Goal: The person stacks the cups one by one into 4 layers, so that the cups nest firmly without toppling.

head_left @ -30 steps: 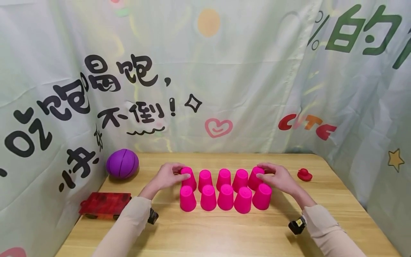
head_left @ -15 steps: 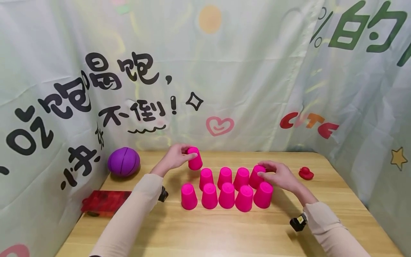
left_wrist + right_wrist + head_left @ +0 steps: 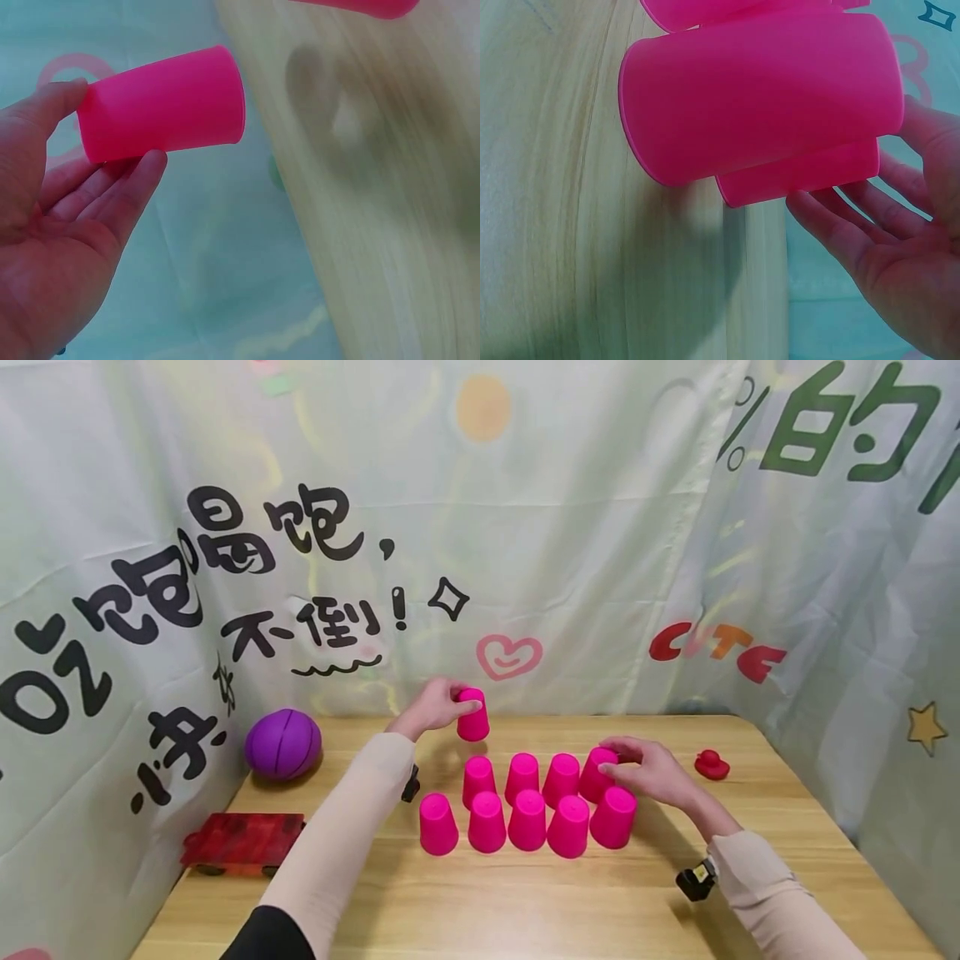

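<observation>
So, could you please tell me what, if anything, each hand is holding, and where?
The left hand holds a raised pink cup by its narrow upper end; the right hand grips the back row's rightmost cup near its top.

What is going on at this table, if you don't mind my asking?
A person is handling upside-down pink cups with both bare hands. The left hand holds one cup raised off the table. The right hand pinches the rightmost cup of the back row, near its top. Counting that one, four cups make up the back row, with five in the front row. A purple ball sits toward the far left.
</observation>
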Demonstrator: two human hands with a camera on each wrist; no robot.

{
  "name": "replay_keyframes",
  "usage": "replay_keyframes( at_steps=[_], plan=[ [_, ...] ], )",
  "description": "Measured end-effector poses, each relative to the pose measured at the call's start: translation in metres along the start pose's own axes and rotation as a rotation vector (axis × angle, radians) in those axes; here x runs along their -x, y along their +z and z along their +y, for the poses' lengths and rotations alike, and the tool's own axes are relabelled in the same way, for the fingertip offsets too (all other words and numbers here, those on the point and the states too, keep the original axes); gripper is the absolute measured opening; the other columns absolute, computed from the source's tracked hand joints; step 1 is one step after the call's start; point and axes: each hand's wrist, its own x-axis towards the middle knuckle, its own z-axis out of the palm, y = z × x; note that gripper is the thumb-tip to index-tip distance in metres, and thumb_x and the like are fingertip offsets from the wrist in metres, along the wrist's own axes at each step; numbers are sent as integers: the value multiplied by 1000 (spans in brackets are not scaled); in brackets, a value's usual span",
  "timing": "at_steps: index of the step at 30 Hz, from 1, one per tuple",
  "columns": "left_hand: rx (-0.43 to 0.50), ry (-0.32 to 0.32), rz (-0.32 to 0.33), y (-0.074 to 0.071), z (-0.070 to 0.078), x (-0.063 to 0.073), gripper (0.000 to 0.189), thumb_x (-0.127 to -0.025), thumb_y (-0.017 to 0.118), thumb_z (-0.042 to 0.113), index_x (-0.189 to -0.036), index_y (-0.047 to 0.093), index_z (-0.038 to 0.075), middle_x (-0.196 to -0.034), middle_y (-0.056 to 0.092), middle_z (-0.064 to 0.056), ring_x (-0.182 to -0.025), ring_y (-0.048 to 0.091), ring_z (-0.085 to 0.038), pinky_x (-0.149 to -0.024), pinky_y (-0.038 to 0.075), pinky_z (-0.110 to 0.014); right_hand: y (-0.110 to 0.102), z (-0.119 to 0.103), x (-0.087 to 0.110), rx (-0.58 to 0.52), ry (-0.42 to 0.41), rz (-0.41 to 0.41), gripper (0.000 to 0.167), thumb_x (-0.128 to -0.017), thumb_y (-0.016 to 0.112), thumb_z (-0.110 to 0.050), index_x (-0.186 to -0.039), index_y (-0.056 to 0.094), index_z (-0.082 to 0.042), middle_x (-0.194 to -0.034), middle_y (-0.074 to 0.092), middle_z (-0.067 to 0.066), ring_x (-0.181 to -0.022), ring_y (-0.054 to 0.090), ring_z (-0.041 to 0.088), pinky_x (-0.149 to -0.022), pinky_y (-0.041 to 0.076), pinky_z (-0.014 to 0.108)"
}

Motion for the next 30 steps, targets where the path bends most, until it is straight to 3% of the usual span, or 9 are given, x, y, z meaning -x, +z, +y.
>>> replay_keyframes(
  at_steps=[6,12,16,23,30],
  plan=[
    [-37,-12,5,3,1,-13,32,-97,77,24,-118,76,0,-104,77,-15,-89,65,-21,-80,55,-29,0,1,-1,7,-3,-4,56,-97,76,-29,-142,61,0,-131,70,21,-119,67,37,-94,62,41],
    [-66,-4,-12,15,-4,-21,29,-95,79,23,-111,77,-1,-98,76,-13,-84,63,-19,-74,54,-27,-1,3,-1,4,-4,1,56,-97,77,-29,-142,62,1,-132,71,21,-119,68,37,-91,60,32],
    [-97,-29,-42,24,-6,-22,31,-94,81,26,-113,78,1,-99,76,-12,-85,63,-20,-76,56,-28,-2,3,0,-2,-4,-4,57,-97,76,-29,-142,61,1,-133,70,21,-120,68,36,-91,59,30],
    [-111,-89,-75,32,-9,-24,36,-95,80,30,-121,77,5,-106,76,-9,-94,65,-23,-85,60,-34,-1,1,0,-4,3,-15,59,-97,76,-30,-144,59,1,-135,69,21,-121,67,37,-95,60,37],
    [-113,-97,-108,35,-7,-26,36,-96,79,29,-122,77,5,-107,77,-11,-95,66,-24,-87,60,-35,-1,2,0,-3,-2,-9,56,-97,76,-29,-142,61,0,-133,70,21,-120,67,36,-91,60,34]
  ],
)
